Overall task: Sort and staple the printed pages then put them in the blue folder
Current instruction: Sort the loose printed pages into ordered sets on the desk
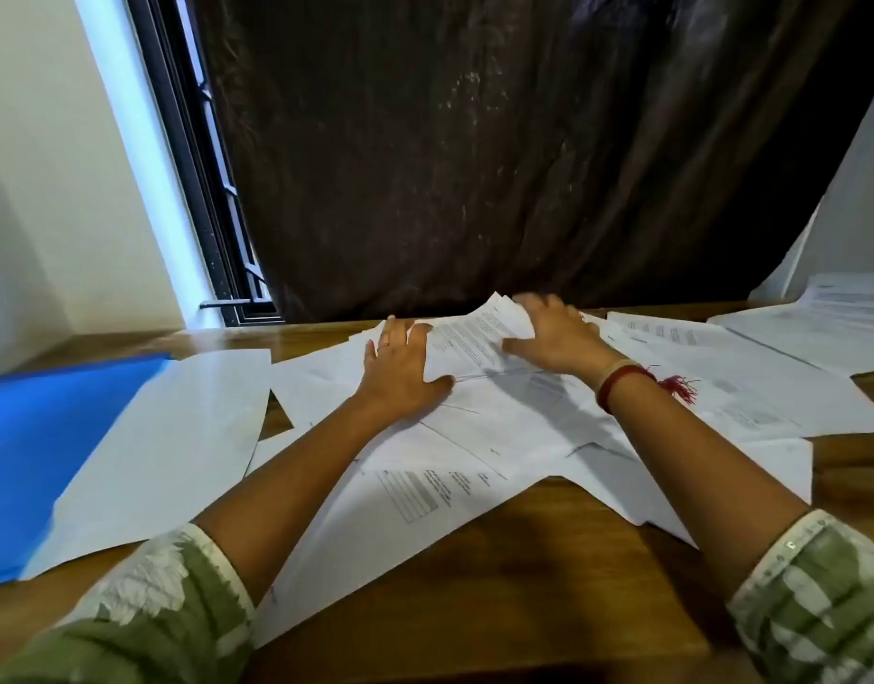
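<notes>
Wooden table [474, 560] before a dark curtain [474, 140] carries loose printed pages [523, 436] fanned beneath both hands. Well left of the left fingers, nearer that hand, lies the blue folder [40, 436]. Left hand [400, 372] presses flat, fingers spread; right hand [558, 338] pinches one raised sheet [474, 338], which lies between the two hands

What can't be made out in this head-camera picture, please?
Printed pages, head view: text too small and blurred to read.
Blue folder: cut off by the left edge, partly covered by a white sheet.
Right hand: fingertips motion-blurred, so its grip on the lifted page is unclear.
Paper stack: cut off by the right edge.
</notes>
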Motion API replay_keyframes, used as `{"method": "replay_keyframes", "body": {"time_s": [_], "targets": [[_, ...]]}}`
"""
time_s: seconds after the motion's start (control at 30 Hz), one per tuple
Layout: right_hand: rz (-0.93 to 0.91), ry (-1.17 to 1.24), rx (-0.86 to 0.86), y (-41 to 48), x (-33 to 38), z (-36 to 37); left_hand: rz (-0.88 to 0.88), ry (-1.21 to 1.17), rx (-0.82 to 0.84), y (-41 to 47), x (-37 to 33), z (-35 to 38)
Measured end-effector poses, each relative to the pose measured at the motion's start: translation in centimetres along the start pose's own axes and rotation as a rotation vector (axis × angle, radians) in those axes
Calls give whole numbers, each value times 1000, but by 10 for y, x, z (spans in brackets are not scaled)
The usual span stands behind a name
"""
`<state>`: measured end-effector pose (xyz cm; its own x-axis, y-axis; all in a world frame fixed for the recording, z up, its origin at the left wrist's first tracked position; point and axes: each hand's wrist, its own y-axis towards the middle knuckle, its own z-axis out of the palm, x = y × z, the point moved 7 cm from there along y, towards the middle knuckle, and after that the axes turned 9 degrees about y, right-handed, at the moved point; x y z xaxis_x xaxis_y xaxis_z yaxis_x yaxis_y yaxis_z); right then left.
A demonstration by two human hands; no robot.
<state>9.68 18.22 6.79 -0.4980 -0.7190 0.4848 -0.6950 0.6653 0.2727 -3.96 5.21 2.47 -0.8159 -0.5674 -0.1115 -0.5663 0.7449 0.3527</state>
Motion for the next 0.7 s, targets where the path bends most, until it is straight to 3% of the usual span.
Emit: {"method": "replay_keyframes", "body": {"time_s": [0.13,0.43,0.7], "targets": [[133,-116,269,-7,-15,46,-75,88,69,-10,19,12],[138,-128,228,0,-13,86,-53,165,178,-17,29,39],[93,-245,165,-4,-11,88,-102,69,197,-16,35,40]]}}
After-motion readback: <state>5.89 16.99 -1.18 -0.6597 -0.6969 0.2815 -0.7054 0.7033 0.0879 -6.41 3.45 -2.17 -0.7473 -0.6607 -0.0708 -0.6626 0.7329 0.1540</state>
